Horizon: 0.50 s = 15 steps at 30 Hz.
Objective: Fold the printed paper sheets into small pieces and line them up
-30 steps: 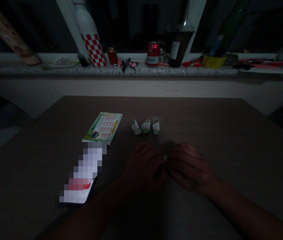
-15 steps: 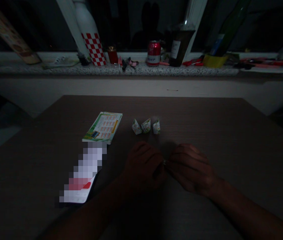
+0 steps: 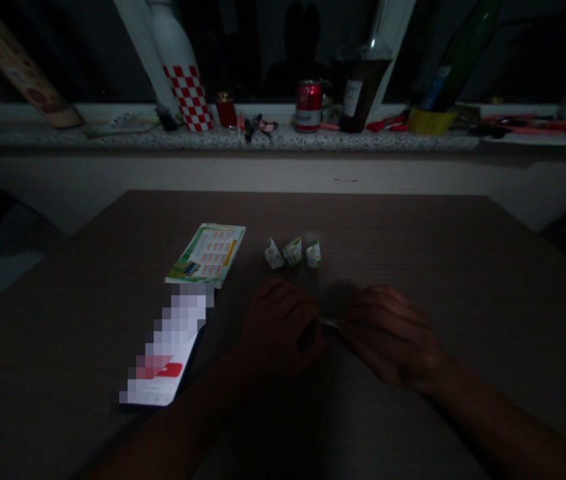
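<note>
Between my two hands a small pale strip, seemingly folded paper (image 3: 330, 323), is stretched. My left hand (image 3: 283, 327) is closed on its left end. The fingertips of my right hand (image 3: 393, 333) pinch its right end. Most of the piece is hidden by fingers and by the dark. Just beyond my left hand stand three folded paper pieces, a left one (image 3: 273, 254), a middle one (image 3: 293, 251) and a right one (image 3: 313, 254), white and green with small print. A stack of printed calendar cards (image 3: 207, 255) lies to their left.
A phone (image 3: 163, 383) with a lit screen lies by my left forearm. The wooden table (image 3: 437, 247) ends at a wall below a stone sill. On the sill stand a checkered bottle (image 3: 187, 93), a red can (image 3: 308, 105), a plastic cup (image 3: 355, 100) and a green bottle (image 3: 463, 60).
My hands have moved slightly apart, the left one leftward and the right one rightward. More of the pale strip shows between them. The three folded pieces stay where they were.
</note>
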Tool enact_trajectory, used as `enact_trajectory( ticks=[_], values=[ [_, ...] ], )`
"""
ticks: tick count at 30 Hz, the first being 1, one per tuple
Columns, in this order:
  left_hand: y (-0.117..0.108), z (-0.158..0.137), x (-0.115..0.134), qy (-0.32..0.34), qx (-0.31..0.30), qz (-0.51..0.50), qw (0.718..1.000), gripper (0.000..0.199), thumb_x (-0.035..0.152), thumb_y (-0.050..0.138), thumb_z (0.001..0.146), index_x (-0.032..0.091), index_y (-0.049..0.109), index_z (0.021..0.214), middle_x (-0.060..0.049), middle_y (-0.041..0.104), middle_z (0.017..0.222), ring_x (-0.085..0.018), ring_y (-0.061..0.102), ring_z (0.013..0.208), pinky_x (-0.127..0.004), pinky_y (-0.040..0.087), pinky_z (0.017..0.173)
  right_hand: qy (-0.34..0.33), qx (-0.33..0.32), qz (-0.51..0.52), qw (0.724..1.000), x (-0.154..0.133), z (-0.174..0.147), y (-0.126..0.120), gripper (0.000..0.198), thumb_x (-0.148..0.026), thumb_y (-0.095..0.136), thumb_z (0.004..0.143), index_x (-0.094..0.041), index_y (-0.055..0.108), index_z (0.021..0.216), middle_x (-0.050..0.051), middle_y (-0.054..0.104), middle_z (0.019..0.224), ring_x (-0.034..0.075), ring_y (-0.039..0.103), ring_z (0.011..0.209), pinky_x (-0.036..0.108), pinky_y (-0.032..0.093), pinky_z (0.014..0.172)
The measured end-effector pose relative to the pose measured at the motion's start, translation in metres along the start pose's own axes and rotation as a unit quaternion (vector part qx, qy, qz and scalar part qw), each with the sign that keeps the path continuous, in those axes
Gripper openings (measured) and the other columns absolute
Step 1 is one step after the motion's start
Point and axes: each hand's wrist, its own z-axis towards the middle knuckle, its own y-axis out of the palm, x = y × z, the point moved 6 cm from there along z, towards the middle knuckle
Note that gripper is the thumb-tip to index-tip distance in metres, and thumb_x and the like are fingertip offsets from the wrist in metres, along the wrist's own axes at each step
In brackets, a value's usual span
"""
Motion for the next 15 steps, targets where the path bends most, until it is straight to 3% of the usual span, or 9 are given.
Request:
enact_trajectory(
  ticks=[15],
  values=[
    [-0.01, -0.004, -0.016, -0.023, 0.001, 0.023, 0.999, 0.004, 0.014, 0.057, 0.076, 0.017, 0.059, 0.078, -0.004, 0.067, 0.078, -0.018, 0.061, 0.074, -0.037, 0.046, 0.076, 0.003, 0.025, -0.029, 0.999, 0.003, 0.001, -0.024, 0.018, -0.008, 0.071, 0.075, -0.018, 0.069, 0.09, 0.004, 0.072, 0.08, 0.021, 0.067, 0.077, 0.041, 0.056, 0.071]
  ],
)
